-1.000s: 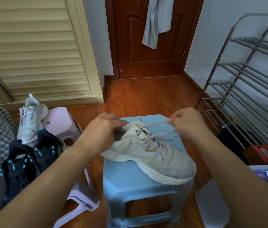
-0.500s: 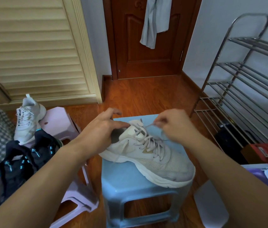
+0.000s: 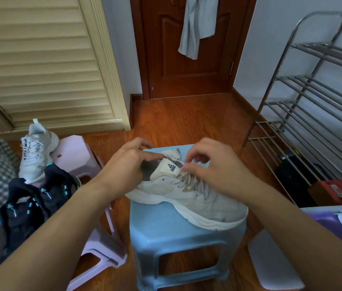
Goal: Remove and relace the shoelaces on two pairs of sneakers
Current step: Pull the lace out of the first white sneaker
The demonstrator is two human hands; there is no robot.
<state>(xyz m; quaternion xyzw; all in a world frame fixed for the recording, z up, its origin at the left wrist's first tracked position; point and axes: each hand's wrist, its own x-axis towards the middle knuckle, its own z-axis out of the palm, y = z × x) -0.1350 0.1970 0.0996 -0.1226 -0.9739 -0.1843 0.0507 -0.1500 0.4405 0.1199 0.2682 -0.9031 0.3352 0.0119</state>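
A cream sneaker (image 3: 189, 196) lies on a light blue plastic stool (image 3: 172, 234), with the toe pointing toward the lower right and the heel toward the left hand (image 3: 127, 168). The left hand holds the sneaker at the heel collar; its thumb and first finger are curled around the top edge of the tongue (image 3: 169, 168), so this grip is closed on the shoe. The right hand (image 3: 212, 164) is just to the right of the tongue, above the upper eyelets. Its fingertips (image 3: 186, 164) are bent and pinch the shoelace (image 3: 191, 181) at the top of the lacing, so this grip is closed on the lace. The lace is threaded in crossings down the front of the shoe, below the right hand.

To the left of the left hand, a pink stool (image 3: 77, 156) carries 1 white sneaker (image 3: 36, 152) standing on its toe. A pair of black sneakers (image 3: 33, 202) with teal details leans against it, lower and nearer to the camera. Beyond both hands there is a brown wooden door (image 3: 186, 66) with a grey cloth (image 3: 197, 24) hanging on it. To the right of the right hand stands a metal shoe rack (image 3: 317, 97).
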